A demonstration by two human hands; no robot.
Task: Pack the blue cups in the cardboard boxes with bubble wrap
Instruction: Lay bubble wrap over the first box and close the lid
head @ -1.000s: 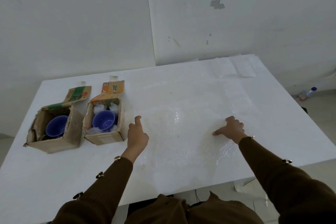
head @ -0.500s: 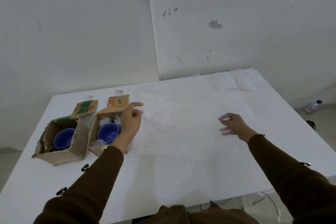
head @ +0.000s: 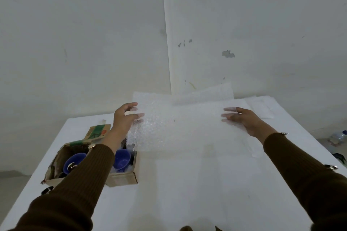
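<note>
A large clear sheet of bubble wrap [head: 180, 124] is lifted off the white table [head: 187, 193]. My left hand [head: 124, 118] pinches its left edge and my right hand [head: 242, 118] grips its right edge, with the fingers showing through the wrap. At the left stand two open cardboard boxes. The left box [head: 56, 163] holds a blue cup [head: 74, 160]. The right box [head: 124, 178] holds another blue cup [head: 122, 158] with white padding around it. My left forearm crosses over both boxes and hides part of them.
More sheets of bubble wrap [head: 261, 107] lie at the back right of the table. White walls rise close behind the table. A plastic bottle [head: 338, 137] lies on the floor at the right.
Both hands have taken hold of the sheet's far corners and raised it off the table. My head has tilted up, so more wall shows.
</note>
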